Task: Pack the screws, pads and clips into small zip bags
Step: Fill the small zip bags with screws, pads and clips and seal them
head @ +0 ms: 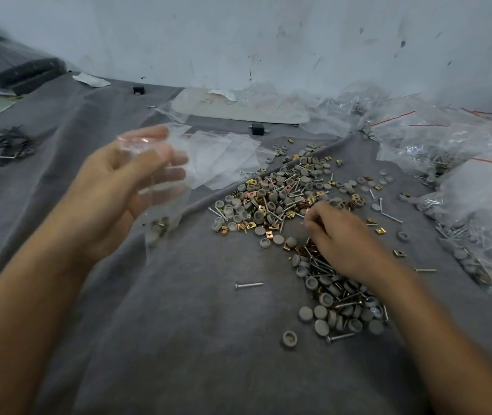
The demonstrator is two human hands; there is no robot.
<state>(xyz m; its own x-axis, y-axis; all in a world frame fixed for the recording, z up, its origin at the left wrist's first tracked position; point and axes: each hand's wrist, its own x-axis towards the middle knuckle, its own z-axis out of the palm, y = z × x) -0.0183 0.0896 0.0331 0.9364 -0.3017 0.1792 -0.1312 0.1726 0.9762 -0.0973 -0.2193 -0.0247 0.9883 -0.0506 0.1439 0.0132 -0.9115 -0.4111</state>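
Far left: a bundle of black ties lies on the grey cloth, well apart from the work. The left hand is raised above the cloth, fingers and thumb curled round the mouth of a clear zip bag. The hand is blurred, so the exact pinch is unclear. The bag hangs below the hand with a few pads and clips in its bottom corner. Just beyond it, a fan of empty bags lies flat. Centre-right: a mixed pile of grey pads, brass-coloured clips and screws is spread beside a ridge in the cloth. The right hand is down on the near part of the pile, fingertips bunched together and pointing into the pieces; I cannot tell whether anything is pinched. Judgement: the step in hand is picking the next pieces for the held bag. To do it well, spread the bag mouth toward the right hand, hold it low over the cloth so a dropped piece lands near, and lift screws by the shank. Room: open cloth between the hands gives a short path, with one loose screw lying in it. Far right, filled bags crowd close to the pile, so travel should go leftward.
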